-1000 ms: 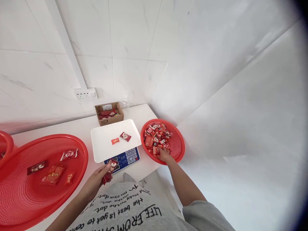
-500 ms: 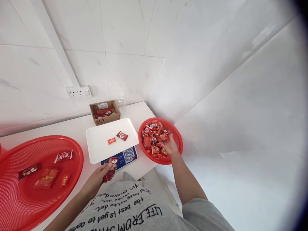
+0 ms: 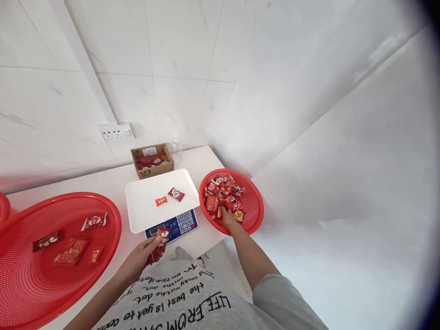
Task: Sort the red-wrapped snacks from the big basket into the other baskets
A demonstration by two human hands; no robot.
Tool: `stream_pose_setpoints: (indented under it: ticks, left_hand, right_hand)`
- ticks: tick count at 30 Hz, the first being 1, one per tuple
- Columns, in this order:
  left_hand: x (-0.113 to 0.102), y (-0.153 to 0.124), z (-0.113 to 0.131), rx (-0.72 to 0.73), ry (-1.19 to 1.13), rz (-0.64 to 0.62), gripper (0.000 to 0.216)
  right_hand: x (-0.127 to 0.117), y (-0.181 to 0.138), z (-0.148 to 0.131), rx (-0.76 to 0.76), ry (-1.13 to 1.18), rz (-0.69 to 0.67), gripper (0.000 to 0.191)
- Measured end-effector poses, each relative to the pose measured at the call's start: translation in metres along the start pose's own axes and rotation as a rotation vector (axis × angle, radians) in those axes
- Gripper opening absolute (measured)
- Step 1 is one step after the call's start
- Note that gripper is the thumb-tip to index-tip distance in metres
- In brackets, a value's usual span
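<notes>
My left hand (image 3: 139, 259) is closed on a dark red candy packet (image 3: 158, 241), held just in front of the blue scale keypad (image 3: 173, 224). The scale's white tray (image 3: 144, 215) carries a small orange-red candy (image 3: 160, 201) and a dark red candy (image 3: 176, 194). My right hand (image 3: 227, 218) reaches into the small red basket (image 3: 256, 206), fingers down among the heap of wrapped candies (image 3: 223, 192); its fingertips are buried, so what they grip is hidden.
A large red basket (image 3: 20, 284) at the left holds several candy packets (image 3: 72, 251). A cardboard box (image 3: 152, 160) with red packets stands by the tiled wall, below a socket strip (image 3: 116, 133). The white counter (image 3: 113, 183) ends just right of the small basket.
My right hand swept from the basket's near edge to its right side and back to the near left of the heap. My left hand kept its packet almost still.
</notes>
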State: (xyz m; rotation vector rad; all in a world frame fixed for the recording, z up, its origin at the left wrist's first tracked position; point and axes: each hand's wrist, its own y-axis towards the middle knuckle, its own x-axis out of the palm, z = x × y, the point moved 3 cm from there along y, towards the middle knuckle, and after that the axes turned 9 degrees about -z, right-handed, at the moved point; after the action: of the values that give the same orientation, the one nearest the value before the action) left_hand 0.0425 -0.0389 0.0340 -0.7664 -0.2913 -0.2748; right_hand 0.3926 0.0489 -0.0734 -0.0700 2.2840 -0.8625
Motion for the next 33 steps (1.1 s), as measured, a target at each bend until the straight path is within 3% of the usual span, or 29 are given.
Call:
stream_pose_setpoints:
  ticks: [7, 16, 23, 27, 33]
  left_hand:
    - [0.0, 0.001, -0.002, -0.009, -0.017, 0.018, 0.054]
    - [0.003, 0.002, -0.001, -0.016, -0.005, -0.023, 0.054]
    - [0.003, 0.002, -0.004, 0.025, -0.022, -0.05, 0.05]
    - [0.0, -0.003, -0.005, 0.037, -0.045, -0.039, 0.05]
    - [-0.016, -0.009, -0.017, 0.045, -0.083, 0.023, 0.05]
  right_hand:
    - [-0.017, -0.01, -0.002, -0.042, 0.403, 0.052, 0.042]
    - [-0.034, -0.044, -0.028, -0.156, 0.995, 0.026, 0.034]
    - [0.003, -0.061, -0.102, -0.29, 1.183, -0.198, 0.028]
    - [0.034, -0.06, -0.146, -0.279, 1.257, -0.313, 0.028]
    - [0.065, -0.055, -0.163, -0.218, 1.206, -0.347, 0.029]
